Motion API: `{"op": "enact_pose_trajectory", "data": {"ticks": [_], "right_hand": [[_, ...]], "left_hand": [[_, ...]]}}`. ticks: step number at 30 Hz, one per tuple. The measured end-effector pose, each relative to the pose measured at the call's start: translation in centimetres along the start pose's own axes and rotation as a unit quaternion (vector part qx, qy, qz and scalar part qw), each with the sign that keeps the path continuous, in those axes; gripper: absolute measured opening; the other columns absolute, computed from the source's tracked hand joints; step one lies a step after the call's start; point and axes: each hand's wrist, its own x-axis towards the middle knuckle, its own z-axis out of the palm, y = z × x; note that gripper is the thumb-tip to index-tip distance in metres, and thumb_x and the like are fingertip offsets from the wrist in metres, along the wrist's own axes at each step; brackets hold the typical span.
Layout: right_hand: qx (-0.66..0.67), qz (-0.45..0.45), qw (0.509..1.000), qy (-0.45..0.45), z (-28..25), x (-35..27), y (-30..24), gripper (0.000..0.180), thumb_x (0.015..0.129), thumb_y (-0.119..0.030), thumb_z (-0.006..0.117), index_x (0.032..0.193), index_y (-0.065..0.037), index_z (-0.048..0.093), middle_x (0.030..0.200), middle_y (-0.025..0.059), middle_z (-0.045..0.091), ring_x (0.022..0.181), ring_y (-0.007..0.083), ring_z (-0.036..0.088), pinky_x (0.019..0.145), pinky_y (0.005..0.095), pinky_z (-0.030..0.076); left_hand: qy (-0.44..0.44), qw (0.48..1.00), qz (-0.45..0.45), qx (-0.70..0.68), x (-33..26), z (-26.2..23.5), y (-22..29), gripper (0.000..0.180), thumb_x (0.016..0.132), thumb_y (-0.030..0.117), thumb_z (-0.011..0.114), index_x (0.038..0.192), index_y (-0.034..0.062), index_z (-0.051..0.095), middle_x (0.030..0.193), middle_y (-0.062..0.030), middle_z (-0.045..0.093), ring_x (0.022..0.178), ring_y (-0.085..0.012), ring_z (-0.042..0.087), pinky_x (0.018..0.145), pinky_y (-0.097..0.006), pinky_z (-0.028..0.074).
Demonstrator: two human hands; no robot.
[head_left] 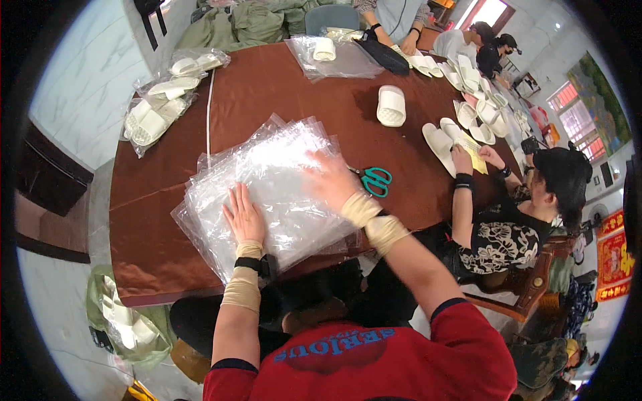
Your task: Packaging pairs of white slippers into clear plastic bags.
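Observation:
A fanned stack of clear plastic bags (281, 214) lies in front of me on the brown-covered table (267, 80). My left hand (244, 215) rests on the stack with its fingers stretched out and holds nothing. Over the right part of the stack is my right hand (331, 182), its fingers smeared by motion. Beige wraps cover both my wrists, with a dark band on each. Green-handled scissors (374, 182) lie just right of my right hand. Beyond them a single white slipper (391, 105) stands on the table.
Bagged white slippers (150, 121) line the table's left edge. To the right a co-worker (528, 207) handles a yellow sheet (473, 159) by more slippers (440, 144). Across the table, another person (399, 27) is near a dark pouch (384, 55). A green sack (137, 321) with slippers stands at lower left.

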Motion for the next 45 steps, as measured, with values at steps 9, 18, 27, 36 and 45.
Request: {"op": "enact_pose_trajectory", "data": {"ticks": [9, 18, 27, 36, 45], "right_hand": [[0.002, 0.060, 0.988, -0.141, 6.7, -2.8, -4.8, 0.058, 0.094, -0.043, 0.042, 0.148, -0.024, 0.028, 0.156, 0.0117, 0.019, 0.143, 0.0332, 0.017, 0.114, 0.0539, 0.013], [-0.042, 0.083, 0.973, -0.213, 7.1, -3.7, -1.9, 0.059, 0.095, -0.041, 0.040, 0.150, -0.029, 0.022, 0.158, 0.0061, 0.013, 0.145, 0.0300, 0.011, 0.115, 0.0506, 0.010], [0.034, 0.087, 0.973, -0.212, 8.7, -3.1, -2.2, 0.062, 0.093, -0.037, 0.041, 0.151, -0.028, 0.020, 0.158, 0.0043, 0.014, 0.146, 0.0289, 0.008, 0.115, 0.0505, 0.009], [0.013, 0.069, 0.972, -0.223, 6.4, -3.3, -2.2, 0.061, 0.095, -0.036, 0.038, 0.151, -0.018, 0.024, 0.156, 0.0134, 0.017, 0.143, 0.0369, 0.015, 0.115, 0.0461, 0.012], [0.029, 0.106, 0.966, -0.232, 7.7, -1.9, -3.4, 0.058, 0.096, -0.038, 0.040, 0.150, -0.019, 0.027, 0.156, 0.0153, 0.017, 0.143, 0.0353, 0.015, 0.115, 0.0466, 0.013]], "left_hand": [[-0.081, 0.986, 0.001, -0.145, 1.4, 0.0, -5.8, 0.045, 0.090, 0.023, 0.054, 0.133, 0.0096, 0.049, 0.143, -0.0088, 0.043, 0.135, -0.0298, 0.036, 0.110, -0.047, 0.027], [0.231, 0.797, -0.145, -0.539, 0.1, -25.1, -25.2, 0.025, 0.094, 0.014, 0.050, 0.108, 0.0007, 0.065, 0.097, -0.0077, 0.070, 0.083, -0.0150, 0.065, 0.072, -0.026, 0.049], [0.243, 0.755, -0.609, 0.011, -28.6, -24.3, -58.4, 0.054, 0.079, 0.038, 0.065, 0.119, 0.0018, 0.062, 0.116, -0.0177, 0.065, 0.110, -0.0312, 0.060, 0.096, -0.037, 0.044], [0.206, 0.672, -0.710, 0.027, -26.1, -10.8, -59.8, 0.083, 0.073, 0.045, 0.074, 0.141, 0.0123, 0.039, 0.131, -0.0172, 0.054, 0.122, -0.0308, 0.050, 0.107, -0.046, 0.030], [0.326, 0.749, -0.553, -0.160, -32.7, -12.6, -67.0, 0.023, 0.089, 0.026, 0.059, 0.104, 0.0078, 0.062, 0.097, -0.0089, 0.066, 0.088, -0.0198, 0.059, 0.080, -0.036, 0.048]]}}
